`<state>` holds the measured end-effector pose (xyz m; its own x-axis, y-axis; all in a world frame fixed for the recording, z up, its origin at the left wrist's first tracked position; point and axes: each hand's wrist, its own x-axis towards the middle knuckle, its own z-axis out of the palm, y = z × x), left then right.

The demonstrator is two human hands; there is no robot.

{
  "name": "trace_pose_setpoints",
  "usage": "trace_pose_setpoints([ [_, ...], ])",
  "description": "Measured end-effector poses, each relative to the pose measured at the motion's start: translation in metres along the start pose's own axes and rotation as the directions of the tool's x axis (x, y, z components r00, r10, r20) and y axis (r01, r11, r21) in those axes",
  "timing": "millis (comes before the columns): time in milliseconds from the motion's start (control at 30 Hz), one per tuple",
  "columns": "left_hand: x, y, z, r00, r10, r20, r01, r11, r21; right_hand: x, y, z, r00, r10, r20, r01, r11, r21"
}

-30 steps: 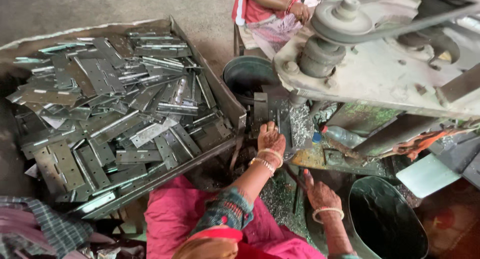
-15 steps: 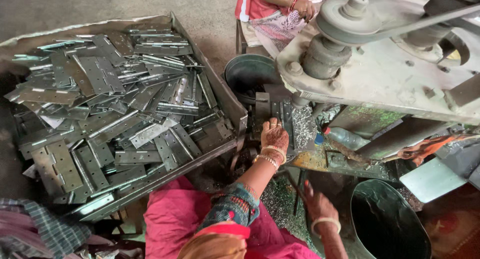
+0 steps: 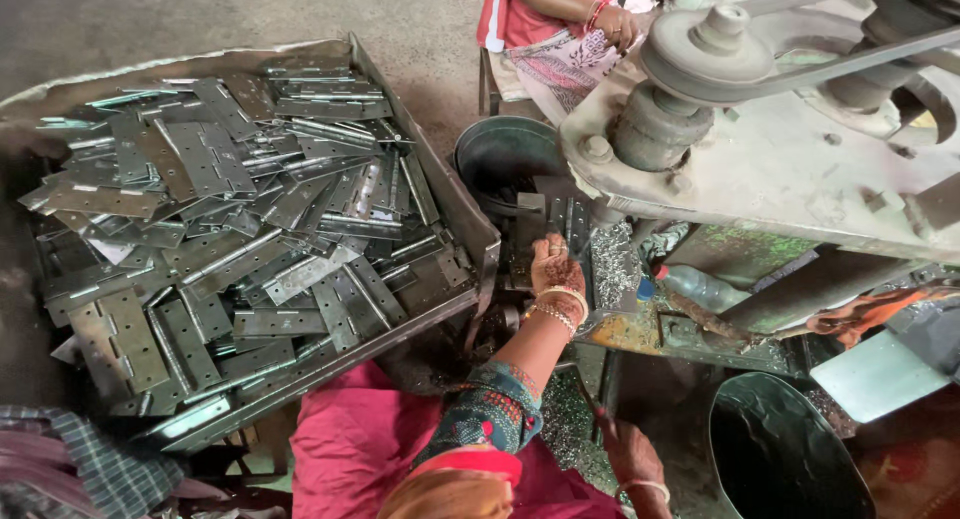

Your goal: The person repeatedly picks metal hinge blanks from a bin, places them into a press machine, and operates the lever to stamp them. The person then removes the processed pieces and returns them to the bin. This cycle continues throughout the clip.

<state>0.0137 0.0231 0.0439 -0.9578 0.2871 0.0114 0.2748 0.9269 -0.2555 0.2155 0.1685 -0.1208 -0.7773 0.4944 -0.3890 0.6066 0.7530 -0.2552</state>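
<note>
At centre frame, the left hand [image 3: 556,271] rests on a hinge plate [image 3: 573,225] standing under the machine [image 3: 800,169]; its fingers [image 3: 549,247] curl against the plate's lower edge. The right hand [image 3: 628,451], lower centre, hangs low; its finger state cannot be determined. The tray of hinges [image 3: 240,229] occupies the left.

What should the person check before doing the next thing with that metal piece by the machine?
1. Left hand on the hinge: ok, it touches it.
2. Right hand away from the machine: ok, low by the knee.
3. Hinge lying flat in place: cannot tell.
4. Belt wheel stopped: cannot tell.
5. Tray stocked with hinges: ok, piled full.
6. Bucket within reach: ok, beside the hand.
</note>
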Motion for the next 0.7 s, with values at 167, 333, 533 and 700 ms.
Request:
trace_pose_setpoints([
  [167, -0.014, 0.001, 0.01, 0.997, 0.058, -0.051, -0.064, 0.99, -0.123, -0.005, 0.004, 0.021, 0.997, -0.033, 0.067, 0.027, 0.996, 0.085],
  [333, -0.066, -0.063, 0.048, 0.914, 0.043, -0.404, -0.199, 0.915, -0.352, 0.019, 0.001, -0.002, 0.992, 0.116, -0.057, -0.116, 0.993, -0.012],
  [533, -0.097, -0.212, 0.093, 0.956, -0.027, -0.292, -0.028, 0.983, -0.182, 0.031, -0.015, -0.031, 0.976, -0.167, -0.142, 0.132, 0.965, -0.226],
  [700, -0.074, -0.271, 0.096, 0.976, 0.209, -0.053, -0.206, 0.976, 0.065, 0.017, -0.016, -0.035, 0.985, -0.117, -0.125, 0.086, 0.969, -0.23],
])
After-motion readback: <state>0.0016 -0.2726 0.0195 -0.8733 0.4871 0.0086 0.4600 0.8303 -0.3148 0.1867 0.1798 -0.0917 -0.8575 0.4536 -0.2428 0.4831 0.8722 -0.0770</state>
